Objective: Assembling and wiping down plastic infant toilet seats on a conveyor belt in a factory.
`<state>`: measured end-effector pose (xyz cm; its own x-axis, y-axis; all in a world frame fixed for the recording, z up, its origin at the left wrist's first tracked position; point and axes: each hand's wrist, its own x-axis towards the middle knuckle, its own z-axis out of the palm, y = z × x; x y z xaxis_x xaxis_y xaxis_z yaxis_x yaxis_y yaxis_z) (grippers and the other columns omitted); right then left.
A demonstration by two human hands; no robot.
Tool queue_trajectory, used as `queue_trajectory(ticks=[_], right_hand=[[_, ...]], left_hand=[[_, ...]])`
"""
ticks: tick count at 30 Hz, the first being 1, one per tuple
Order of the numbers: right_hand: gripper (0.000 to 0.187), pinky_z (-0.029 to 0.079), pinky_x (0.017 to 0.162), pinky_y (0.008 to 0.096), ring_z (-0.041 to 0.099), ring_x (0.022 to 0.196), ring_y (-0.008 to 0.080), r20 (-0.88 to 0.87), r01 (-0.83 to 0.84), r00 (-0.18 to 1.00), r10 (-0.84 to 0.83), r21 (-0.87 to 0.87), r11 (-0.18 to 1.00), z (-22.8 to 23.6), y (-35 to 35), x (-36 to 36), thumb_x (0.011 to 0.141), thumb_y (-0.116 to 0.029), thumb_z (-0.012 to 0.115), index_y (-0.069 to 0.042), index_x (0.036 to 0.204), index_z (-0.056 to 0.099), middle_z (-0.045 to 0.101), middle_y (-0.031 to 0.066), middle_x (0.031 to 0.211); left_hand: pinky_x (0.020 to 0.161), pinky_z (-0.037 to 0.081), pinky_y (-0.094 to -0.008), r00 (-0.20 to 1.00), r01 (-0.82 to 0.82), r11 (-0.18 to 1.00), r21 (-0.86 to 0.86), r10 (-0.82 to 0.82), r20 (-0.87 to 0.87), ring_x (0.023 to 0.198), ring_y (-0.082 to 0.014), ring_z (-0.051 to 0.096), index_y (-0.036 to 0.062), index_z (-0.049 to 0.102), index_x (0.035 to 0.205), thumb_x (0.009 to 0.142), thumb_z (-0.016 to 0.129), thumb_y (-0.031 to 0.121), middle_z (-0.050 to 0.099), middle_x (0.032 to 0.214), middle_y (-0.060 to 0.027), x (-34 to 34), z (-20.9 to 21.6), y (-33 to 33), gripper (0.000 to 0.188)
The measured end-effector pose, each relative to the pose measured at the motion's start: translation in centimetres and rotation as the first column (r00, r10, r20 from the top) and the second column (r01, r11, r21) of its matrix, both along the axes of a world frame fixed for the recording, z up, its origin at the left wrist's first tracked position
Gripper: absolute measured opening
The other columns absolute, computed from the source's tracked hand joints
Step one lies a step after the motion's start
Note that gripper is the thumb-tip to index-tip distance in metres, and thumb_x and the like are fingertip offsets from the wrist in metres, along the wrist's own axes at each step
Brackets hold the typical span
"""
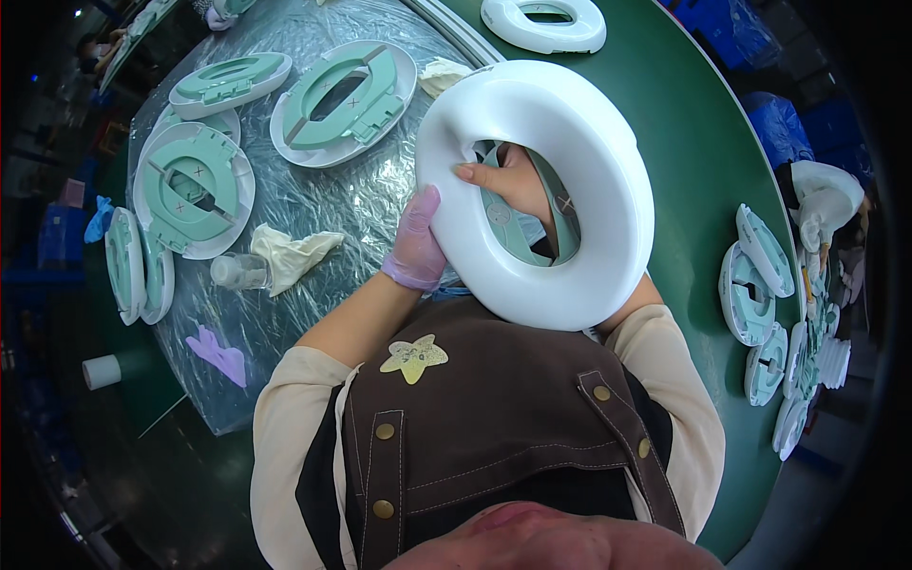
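Observation:
A white ring-shaped child's toilet seat [556,290] is held up in front of my chest, its smooth glossy side toward me. My left hand [418,242], in a thin pinkish-purple glove, grips the seat's left rim with the thumb on top; its other fingers are behind the rim. My bare right hand [518,180] shows through the seat's opening. Its thumb presses on the inner left edge, while the other fingers are mostly hidden. Pale green underside parts [508,223] show through the opening.
On the plastic-covered table [313,204] at left lie several green-and-white seats [195,190], a clear jar [237,272], a cream cloth [290,256] and a purple glove [218,356]. Another white seat [543,38] lies at the far side of the green tabletop [679,142]. More seats [748,294] line its right edge.

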<state>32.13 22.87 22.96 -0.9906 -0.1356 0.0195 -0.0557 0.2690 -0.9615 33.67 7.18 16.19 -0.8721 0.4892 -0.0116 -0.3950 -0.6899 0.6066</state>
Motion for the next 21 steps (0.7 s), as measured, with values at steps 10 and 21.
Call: queue_trajectory(ticks=[10,21], right_hand=[[0.066,0.046,0.083,0.0346,0.058,0.094,0.022,-0.003,-0.332,0.934,0.358,-0.38,0.863,-5.0,3.1,0.3,0.079,-0.043,0.061,0.003,0.124,0.044,0.058,0.0174,0.105],[0.063,0.05,0.085,0.0393,0.058,0.102,0.027,0.274,0.196,0.962,-0.002,-0.681,0.706,-4.8,7.9,2.0,0.08,-0.021,0.062,0.0,0.132,0.034,0.051,0.0207,0.12]], left_hand=[[0.085,0.046,-0.0297,0.999,-0.05,0.995,-0.081,0.05,-0.009,0.096,-0.0189,0.057,-0.0029,0.042,0.122,0.089,0.052,0.039,0.056,0.109,-0.0115,-0.4,-0.4,-0.5,0.055],[0.085,0.048,-0.0302,0.998,-0.002,0.996,-0.093,-0.003,-0.058,0.099,-0.0181,0.057,-0.0008,0.044,0.123,0.09,0.053,0.031,0.056,0.112,-0.0111,-3.4,3.0,-4.4,0.047]])
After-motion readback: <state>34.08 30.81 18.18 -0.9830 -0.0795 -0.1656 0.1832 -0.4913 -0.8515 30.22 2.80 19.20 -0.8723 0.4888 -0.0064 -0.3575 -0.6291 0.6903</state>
